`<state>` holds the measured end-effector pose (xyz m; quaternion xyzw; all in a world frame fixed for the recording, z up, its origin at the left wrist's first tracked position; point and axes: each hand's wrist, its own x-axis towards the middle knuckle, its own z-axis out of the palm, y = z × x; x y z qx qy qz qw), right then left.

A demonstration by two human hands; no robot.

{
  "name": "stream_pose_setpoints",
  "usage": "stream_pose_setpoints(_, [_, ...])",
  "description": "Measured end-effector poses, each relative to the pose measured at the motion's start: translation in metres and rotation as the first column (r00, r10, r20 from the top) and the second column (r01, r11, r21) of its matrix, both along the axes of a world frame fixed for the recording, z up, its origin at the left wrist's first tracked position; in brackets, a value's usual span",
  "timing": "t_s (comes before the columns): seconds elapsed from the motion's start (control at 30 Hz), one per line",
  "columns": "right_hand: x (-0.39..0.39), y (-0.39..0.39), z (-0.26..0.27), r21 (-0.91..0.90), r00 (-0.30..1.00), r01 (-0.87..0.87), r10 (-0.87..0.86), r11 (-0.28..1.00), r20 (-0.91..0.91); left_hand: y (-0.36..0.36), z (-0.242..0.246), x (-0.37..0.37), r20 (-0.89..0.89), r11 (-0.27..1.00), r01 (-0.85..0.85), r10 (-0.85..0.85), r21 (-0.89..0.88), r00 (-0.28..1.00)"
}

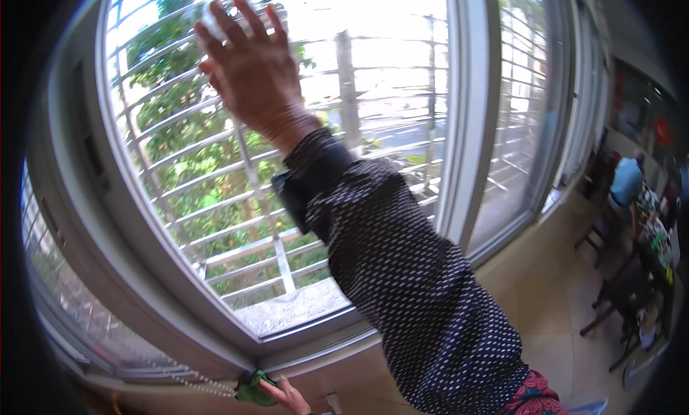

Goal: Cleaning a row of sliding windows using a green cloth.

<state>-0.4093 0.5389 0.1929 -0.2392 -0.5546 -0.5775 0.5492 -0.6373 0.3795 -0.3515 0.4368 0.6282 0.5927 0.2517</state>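
My right hand point(257, 70) is raised in front of the sliding window point(463, 108), fingers spread and back of the hand towards me. I see nothing held in it, and whether the palm touches the glass I cannot tell. A dark sleeve with white dots point(420, 275) covers that arm and crosses the lower part of the window. Low in view, my left hand point(290, 398) holds a green cloth point(255, 389) near the bottom corner of the window frame point(253, 356). Part of the cloth is hidden by the fingers.
A white bead chain point(188, 374) hangs beside the green cloth. Metal security bars point(253, 248) stand outside the window. Across the room at right, a person in a light blue top point(627, 181) is by a cluttered table, with dark wooden chairs point(627, 294) near it.
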Motion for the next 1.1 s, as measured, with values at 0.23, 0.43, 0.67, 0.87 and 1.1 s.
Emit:
stream_pose_setpoints(0.23, [0.004,-0.006,-0.035,-0.097,0.999,-0.029,0.033,0.995,0.043,0.029,-0.060,0.017,-0.352,0.998,-0.061,0.047,-0.027,0.935])
stream_pose_setpoints(0.43, [0.011,-0.007,-0.067,-0.089,0.997,0.050,-0.046,0.995,0.055,0.007,-0.039,0.052,-0.336,0.995,0.098,-0.093,-0.002,0.937])
stream_pose_setpoints(0.67, [0.026,-0.015,-0.131,-0.265,0.997,0.075,-0.067,0.961,0.039,-0.014,-0.028,0.076,-0.301,0.964,0.265,-0.263,-0.037,0.917])
stream_pose_setpoints(0.87, [0.072,-0.072,-0.234,-0.497,0.974,0.224,-0.209,0.839,0.087,-0.019,-0.023,0.070,-0.246,0.940,0.340,-0.320,0.041,0.915])
stream_pose_setpoints(1.1, [0.084,-0.204,-0.361,-0.688,0.725,-0.570,-0.118,0.450,-0.678,-0.014,0.000,0.078,-0.032,0.915,0.384,-0.383,0.123,0.923])
